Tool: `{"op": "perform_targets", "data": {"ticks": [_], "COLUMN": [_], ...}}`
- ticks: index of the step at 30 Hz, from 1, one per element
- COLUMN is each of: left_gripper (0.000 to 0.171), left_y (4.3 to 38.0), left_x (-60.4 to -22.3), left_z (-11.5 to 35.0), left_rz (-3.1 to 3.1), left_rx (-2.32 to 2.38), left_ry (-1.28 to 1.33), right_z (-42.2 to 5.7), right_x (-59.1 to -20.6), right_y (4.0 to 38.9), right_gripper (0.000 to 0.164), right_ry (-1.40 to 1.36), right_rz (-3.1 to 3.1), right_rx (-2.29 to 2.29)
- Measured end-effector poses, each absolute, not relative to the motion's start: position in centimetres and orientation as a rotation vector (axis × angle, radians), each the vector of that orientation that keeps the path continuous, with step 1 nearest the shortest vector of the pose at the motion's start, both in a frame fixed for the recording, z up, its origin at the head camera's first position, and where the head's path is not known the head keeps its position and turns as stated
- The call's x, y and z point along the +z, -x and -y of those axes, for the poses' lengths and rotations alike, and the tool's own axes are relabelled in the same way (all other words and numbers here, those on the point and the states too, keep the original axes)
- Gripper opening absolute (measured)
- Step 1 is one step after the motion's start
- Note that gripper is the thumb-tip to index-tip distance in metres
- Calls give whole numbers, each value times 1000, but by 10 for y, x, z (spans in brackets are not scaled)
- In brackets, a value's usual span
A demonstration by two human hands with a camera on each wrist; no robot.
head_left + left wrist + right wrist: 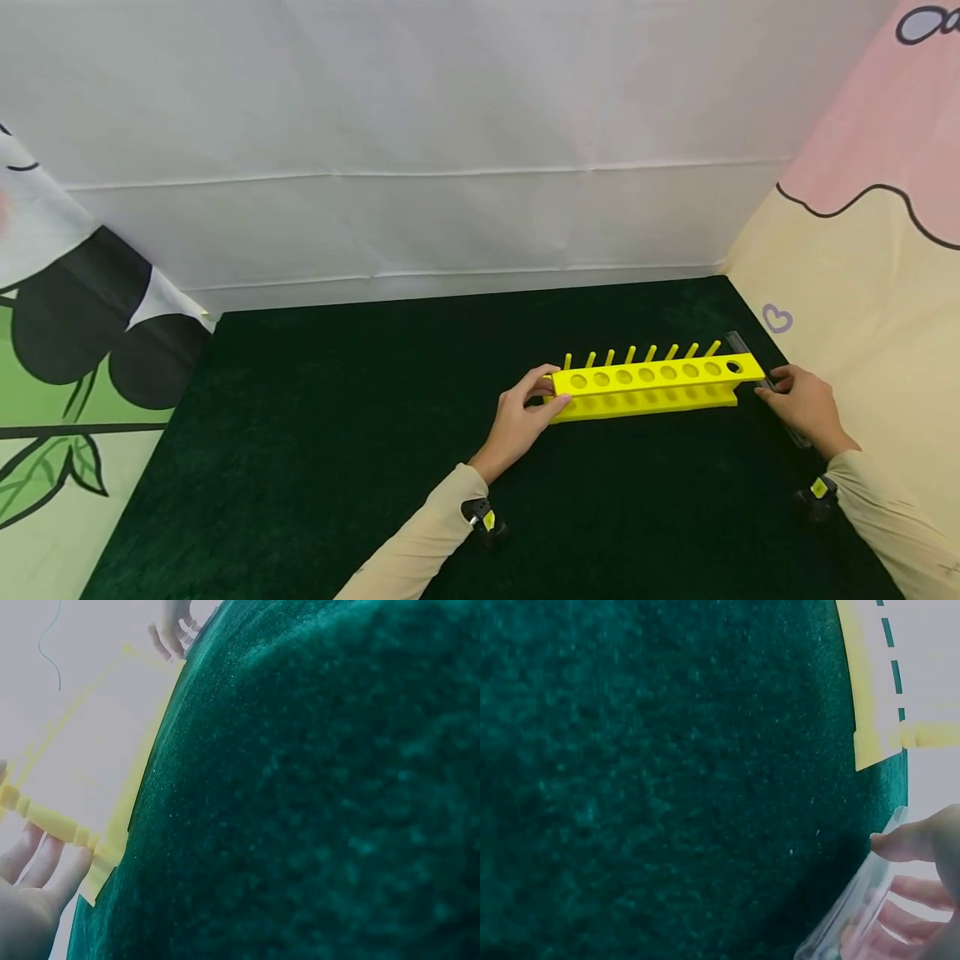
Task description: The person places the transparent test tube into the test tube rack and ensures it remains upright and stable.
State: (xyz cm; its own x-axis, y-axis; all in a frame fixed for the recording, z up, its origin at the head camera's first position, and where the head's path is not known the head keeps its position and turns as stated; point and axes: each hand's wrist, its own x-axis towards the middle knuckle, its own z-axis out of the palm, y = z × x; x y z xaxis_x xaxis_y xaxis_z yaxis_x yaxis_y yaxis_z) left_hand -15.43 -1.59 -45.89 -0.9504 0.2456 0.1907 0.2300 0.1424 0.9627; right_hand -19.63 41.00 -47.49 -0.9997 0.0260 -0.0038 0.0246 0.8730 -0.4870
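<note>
Two hands at a yellow rack on the green bench.
The left hand (525,411) grips the left end of the rack (651,384); the right hand (805,407) pinches a clear glass tube (750,358) slanting through the rack's rightmost hole.

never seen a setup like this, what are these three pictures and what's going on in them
These are three camera views of one moment, showing a person working with bare hands. The wide picture comes from a camera on the person's head, looking down at a dark green felt-covered table. The other two come from small cameras strapped to each wrist, so they look blurry and tilted.

On the table stands a long yellow plastic test-tube rack with a row of round holes and pegs. The left hand grips its left end. The right hand holds a clear glass test tube beside the rack's right end. White and cartoon-printed sheets hang around the table.
</note>
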Motion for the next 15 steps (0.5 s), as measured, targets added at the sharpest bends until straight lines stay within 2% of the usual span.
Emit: {"op": "perform_targets", "data": {"ticks": [15], "left_gripper": [39], "left_y": [154], "left_x": [-457], "left_z": [16], "left_rz": [-2363], "left_rx": [1982], "left_ry": [-504], "right_z": [-411], "right_x": [-468], "right_y": [197], "right_gripper": [39], "right_ry": [77], "right_rz": [3120], "right_rx": [817]}}
